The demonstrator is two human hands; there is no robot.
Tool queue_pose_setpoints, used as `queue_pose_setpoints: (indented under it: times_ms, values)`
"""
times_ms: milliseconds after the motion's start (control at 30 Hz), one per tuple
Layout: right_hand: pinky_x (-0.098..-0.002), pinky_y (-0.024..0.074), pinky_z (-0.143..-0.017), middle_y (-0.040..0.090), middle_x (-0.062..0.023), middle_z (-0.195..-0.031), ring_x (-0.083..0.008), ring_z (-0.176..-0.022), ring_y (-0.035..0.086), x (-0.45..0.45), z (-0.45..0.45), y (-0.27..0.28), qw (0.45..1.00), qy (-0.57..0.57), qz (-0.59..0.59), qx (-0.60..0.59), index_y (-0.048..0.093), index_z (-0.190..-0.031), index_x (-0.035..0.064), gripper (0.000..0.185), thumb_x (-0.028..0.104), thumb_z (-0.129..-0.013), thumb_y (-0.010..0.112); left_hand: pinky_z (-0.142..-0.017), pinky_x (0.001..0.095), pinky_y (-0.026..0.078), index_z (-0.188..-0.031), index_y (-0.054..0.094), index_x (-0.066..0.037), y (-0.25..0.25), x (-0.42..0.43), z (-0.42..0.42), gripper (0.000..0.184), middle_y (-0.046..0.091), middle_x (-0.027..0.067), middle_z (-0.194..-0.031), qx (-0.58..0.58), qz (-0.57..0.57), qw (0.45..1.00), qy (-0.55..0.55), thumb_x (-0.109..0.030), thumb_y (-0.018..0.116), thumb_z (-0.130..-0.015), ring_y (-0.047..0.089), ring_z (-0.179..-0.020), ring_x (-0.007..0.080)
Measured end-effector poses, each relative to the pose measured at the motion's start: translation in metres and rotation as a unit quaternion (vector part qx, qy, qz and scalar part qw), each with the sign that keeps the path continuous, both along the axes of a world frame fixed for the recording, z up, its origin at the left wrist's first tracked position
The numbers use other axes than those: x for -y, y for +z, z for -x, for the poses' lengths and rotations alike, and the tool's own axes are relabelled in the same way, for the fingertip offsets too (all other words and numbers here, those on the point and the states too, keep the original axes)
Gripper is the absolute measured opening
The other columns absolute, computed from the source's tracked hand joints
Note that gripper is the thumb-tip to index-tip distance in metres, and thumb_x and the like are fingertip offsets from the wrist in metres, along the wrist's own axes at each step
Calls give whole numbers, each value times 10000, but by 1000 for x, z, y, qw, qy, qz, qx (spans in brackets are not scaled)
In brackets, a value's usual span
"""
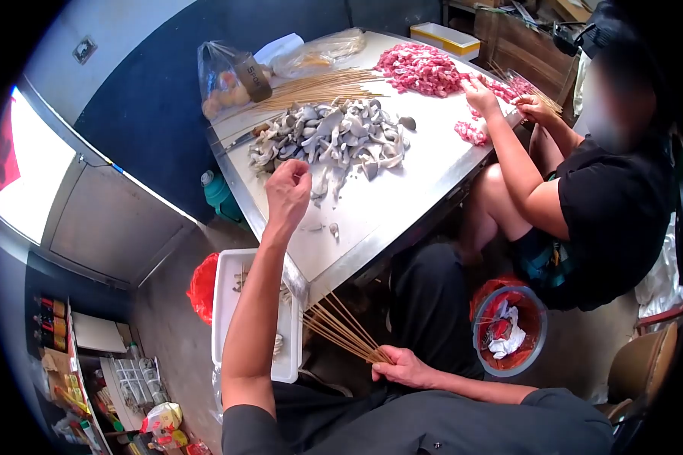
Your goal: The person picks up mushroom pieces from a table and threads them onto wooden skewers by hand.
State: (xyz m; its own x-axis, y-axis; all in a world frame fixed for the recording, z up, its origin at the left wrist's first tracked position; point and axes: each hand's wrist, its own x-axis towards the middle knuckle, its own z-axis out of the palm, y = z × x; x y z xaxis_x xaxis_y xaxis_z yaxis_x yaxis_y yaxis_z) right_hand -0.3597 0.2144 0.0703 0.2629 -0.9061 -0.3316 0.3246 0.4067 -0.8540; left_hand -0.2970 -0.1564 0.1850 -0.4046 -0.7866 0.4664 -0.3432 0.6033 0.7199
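Observation:
My left hand (288, 191) is raised at the near left edge of a pile of grey oyster mushrooms (338, 136). Its fingers are curled together, and whatever they pinch, if anything, is hidden. Low over my lap, my right hand (407, 368) is closed around a fanned bundle of bamboo skewers (345, 331), their far ends pointing up and left. A white plastic tub (229, 303) stands below the table corner, partly covered by my left forearm, with some skewers and mushroom pieces inside. Small mushroom scraps (334, 230) lie on the table (387, 205).
Across the right side a co-worker (615, 189) handles skewers and meat beside a heap of raw diced meat (417, 68). More skewers (311, 89) and a plastic bag (224, 83) lie at the back. A lined waste bucket (542, 334) stands on the floor.

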Motion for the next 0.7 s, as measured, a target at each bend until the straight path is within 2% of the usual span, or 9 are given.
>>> queue_pose_setpoints:
  times_ms: [133,200,233,267,333,500,533,600,700]
  values:
    - [-195,362,-521,618,11,-771,-31,-555,422,6,4,11,1000,-4,-20,12,516,-1097,33,224,178,-933,568,-623,278,477,-881,662,0,-3,25,32,134,630,95,-797,40,79,996,4,-74,584,-803,603,-656,151]
    - [-195,356,-512,620,5,-769,-32,-541,412,8,4,14,999,-6,-31,12,496,-1110,21,248,169,-928,576,-651,348,488,-842,652,-5,-5,35,47,130,618,147,-801,38,137,990,0,-76,568,-771,602,-663,278]
    - [-193,356,-507,628,-4,-780,-33,-531,411,8,5,13,999,-7,-33,12,490,-1109,11,254,163,-925,577,-669,365,491,-852,662,-23,-7,36,52,153,632,145,-795,38,103,994,4,-103,577,-753,614,-693,305]
    - [-193,356,-507,628,-4,-780,-33,-531,411,8,5,12,999,-9,-33,12,490,-1109,11,254,163,-925,577,-669,365,491,-852,662,-23,-9,38,55,153,632,145,-795,38,103,994,1,-103,577,-753,614,-693,305]
    - [-193,359,-502,635,-10,-782,-33,-522,414,9,5,12,1000,-16,-23,0,489,-1099,11,248,155,-919,582,-631,297,492,-881,678,-22,-16,44,56,177,661,103,-741,105,62,993,-1,-118,629,-740,617,-634,196]
    - [-199,360,-491,637,-11,-765,-33,-519,425,11,4,12,999,-26,-29,-14,486,-1077,9,242,146,-910,595,-602,298,489,-815,686,-20,-20,39,43,162,656,102,-687,160,33,986,-38,-109,617,-697,614,-609,171]
    - [-200,358,-485,636,-11,-759,-33,-516,426,11,2,12,999,-31,-28,-21,486,-1067,9,239,144,-906,600,-602,298,489,-815,686,-20,-16,36,39,162,656,102,-687,162,33,986,-36,-109,617,-697,614,-609,171]
    - [-200,356,-481,635,-12,-756,-34,-514,424,11,0,12,999,-34,-35,-14,485,-1052,12,234,147,-904,605,-682,361,498,-799,670,-26,-12,30,34,160,659,148,-770,167,4,985,-31,-83,571,-687,639,-730,287]
    - [-199,349,-474,634,-13,-752,-34,-509,421,12,0,12,998,-43,-36,-7,483,-1023,17,226,152,-900,616,-674,363,492,-795,653,-16,-5,26,29,134,637,146,-785,106,43,993,-15,-70,564,-711,628,-731,290]
